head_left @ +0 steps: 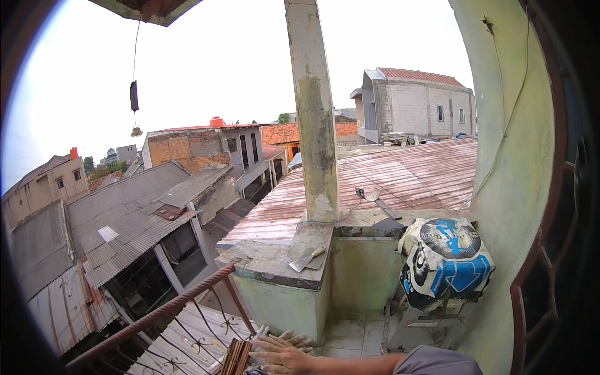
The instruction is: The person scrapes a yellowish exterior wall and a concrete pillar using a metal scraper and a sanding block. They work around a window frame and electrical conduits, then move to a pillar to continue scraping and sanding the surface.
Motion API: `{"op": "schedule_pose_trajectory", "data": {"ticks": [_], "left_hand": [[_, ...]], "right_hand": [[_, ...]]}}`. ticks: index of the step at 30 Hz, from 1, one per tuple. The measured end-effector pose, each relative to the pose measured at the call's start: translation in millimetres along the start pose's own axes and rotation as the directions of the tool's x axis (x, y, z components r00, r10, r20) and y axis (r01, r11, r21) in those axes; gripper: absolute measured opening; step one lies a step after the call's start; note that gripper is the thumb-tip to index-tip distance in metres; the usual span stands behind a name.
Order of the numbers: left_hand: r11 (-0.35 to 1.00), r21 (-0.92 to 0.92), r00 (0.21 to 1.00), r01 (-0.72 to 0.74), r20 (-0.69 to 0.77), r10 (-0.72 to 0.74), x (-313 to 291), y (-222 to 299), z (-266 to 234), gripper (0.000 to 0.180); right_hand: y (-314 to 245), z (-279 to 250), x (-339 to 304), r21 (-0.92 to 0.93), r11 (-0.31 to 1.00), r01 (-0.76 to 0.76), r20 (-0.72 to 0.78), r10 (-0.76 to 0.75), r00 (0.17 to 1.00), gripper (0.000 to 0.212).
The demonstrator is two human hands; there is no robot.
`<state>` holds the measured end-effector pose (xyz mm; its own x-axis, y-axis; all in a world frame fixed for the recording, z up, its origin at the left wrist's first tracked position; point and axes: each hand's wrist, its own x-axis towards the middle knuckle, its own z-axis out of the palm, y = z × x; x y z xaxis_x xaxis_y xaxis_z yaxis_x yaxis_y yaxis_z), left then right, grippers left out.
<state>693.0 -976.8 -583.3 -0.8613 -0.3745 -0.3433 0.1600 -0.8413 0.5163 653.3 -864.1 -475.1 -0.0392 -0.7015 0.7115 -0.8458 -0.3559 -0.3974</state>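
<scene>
My right hand (280, 356) reaches in from the right at the lower edge, its forearm nearly level. The fingers stretch out to the left and look flat, with nothing plainly gripped. Just beyond it are pale grey glove-like fingers (296, 340); whether a hand is inside them I cannot tell. A bundle of brown slats (236, 357) sits left of my fingertips, by the railing. My left hand does not plainly show. On the low wall's corner lies a trowel (307, 259) with a light wooden handle.
A rust-brown metal railing (181, 303) runs along the left. A white, blue and black sack (445, 265) rests on a stand (425, 325) at the right. Another flat-bladed tool (387, 223) lies on the back ledge. A concrete pillar (315, 125) rises from the low wall (275, 306).
</scene>
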Motion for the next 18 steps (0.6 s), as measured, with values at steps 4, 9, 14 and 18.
{"op": "schedule_pose_trajectory", "data": {"ticks": [4,9,14,18], "left_hand": [[0.983,-0.133,0.980,-0.124,0.142,0.142,-91,-4,70,0.084],[0.798,0.066,0.603,-0.599,0.693,0.395,-183,-14,132,0.080],[0.996,0.078,0.515,0.048,0.852,-0.092,-129,-94,129,0.080],[0.960,0.182,0.443,0.212,0.858,-0.260,-98,-109,80,0.075]], "right_hand": [[40,-6,-85,-0.220,0.971,-0.092,0.029,0.101,0.994,0.060],[25,-45,-157,0.631,-0.254,-0.733,0.479,0.871,0.110,0.061],[-35,-76,-152,0.846,-0.437,-0.304,0.531,0.659,0.532,0.062],[-95,-134,-145,0.947,-0.209,-0.244,0.321,0.616,0.720,0.057]]}}
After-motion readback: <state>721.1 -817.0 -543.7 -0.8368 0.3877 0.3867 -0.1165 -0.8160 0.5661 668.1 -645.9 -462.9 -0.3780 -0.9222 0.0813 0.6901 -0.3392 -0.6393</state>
